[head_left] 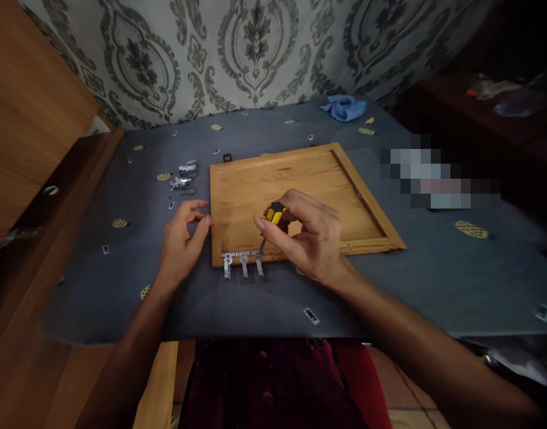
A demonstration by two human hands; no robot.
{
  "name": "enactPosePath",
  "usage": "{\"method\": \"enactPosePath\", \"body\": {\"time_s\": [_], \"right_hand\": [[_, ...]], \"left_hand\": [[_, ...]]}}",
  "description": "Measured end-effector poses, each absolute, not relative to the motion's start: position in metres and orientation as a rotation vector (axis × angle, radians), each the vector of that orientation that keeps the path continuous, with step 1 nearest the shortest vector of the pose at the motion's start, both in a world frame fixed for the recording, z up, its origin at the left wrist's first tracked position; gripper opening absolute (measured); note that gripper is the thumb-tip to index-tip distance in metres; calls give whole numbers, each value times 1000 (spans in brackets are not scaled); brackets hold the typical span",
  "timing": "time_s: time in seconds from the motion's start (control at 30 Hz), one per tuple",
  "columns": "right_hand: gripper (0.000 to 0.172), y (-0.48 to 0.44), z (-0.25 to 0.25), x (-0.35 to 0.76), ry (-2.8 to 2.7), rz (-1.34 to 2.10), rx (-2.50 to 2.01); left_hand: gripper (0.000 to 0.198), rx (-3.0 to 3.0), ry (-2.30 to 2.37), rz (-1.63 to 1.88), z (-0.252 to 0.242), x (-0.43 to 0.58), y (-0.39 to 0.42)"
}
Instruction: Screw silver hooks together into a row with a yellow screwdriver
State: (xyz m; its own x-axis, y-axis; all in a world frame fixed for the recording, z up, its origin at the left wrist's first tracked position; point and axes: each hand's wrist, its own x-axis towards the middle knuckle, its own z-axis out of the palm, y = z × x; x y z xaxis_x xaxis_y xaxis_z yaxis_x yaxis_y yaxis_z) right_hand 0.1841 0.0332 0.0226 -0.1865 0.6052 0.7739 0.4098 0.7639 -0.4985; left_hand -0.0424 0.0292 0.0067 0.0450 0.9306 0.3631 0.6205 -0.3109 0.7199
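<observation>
Holding screwdriver [274, 212], seemingly touching metal hook [260, 267]

One screwdriver [274, 213], one wooden panel [251, 199], three hooks [244, 266] along edge.

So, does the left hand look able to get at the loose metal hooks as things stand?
Probably yes: the left hand appears empty, and the loose metal hooks lie just beyond it on the tablecloth, left of the wooden panel, with nothing visible standing between.

Room for my R hand [316, 229] to back off R over the tablecloth [434, 280]; L way's blocked by my L hand [182, 244], w/ loose metal hooks [186, 167] beyond. Blurred item [428, 173] far R, prob. an obstacle.
</observation>
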Motion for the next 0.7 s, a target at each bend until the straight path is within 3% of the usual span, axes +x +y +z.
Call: {"method": "enactPosePath", "body": {"time_s": [0.33, 0.53, 0.7], "right_hand": [[26, 33, 25, 185, -1819, 201, -779], [23, 33, 26, 187, -1885, 155, -797], [23, 35, 25, 188, -1864, 128, -780]], "left_hand": [[23, 1772, 1693, 1415, 13, -90, 55], [15, 1910, 1807, 1329, -1, -131, 77], [24, 2012, 1918, 1194, -27, -143, 89]]}}
